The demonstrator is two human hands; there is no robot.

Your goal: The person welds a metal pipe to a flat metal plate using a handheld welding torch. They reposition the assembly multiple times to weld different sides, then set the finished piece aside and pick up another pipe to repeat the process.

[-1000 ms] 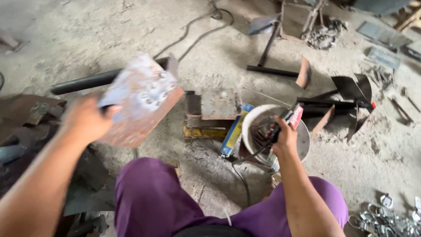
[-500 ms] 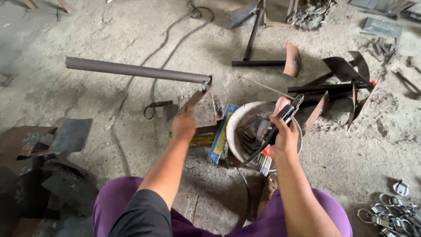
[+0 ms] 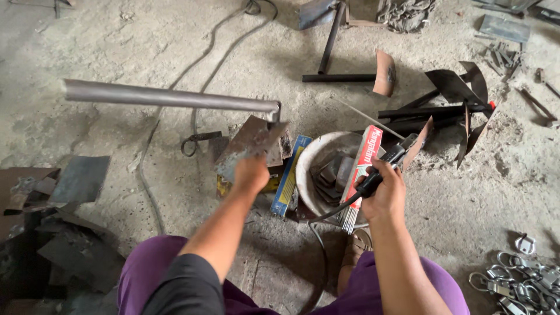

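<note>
From up here the biggest thing I see is the pipe, one long grey tube running out to the left from just above my left hand. Its near end meets the top edge of the plate, a single rusty steel blade that the left hand grips from below, fingers closed round its lower edge. I judge the plate is held tilted against the pipe's end so the two parts sit at the angle wanted for a joint.

To the right of the left hand stands one pale bowl with several dark metal offcuts inside; I cannot count them for sure. Between the hand and the bowl lies one blue box. A red and white rod packet leans on the bowl's far rim, rod ends poking out below, handy for a refill.

My right hand is clenched on the holder, its black grip in the fist and its cable trailing down toward my knees. One thin rod runs up and left from its jaws, pointed toward the pipe's end, well short of it.

Beyond the right hand lies a finished auger; low at its right, a heap of clips.
</note>
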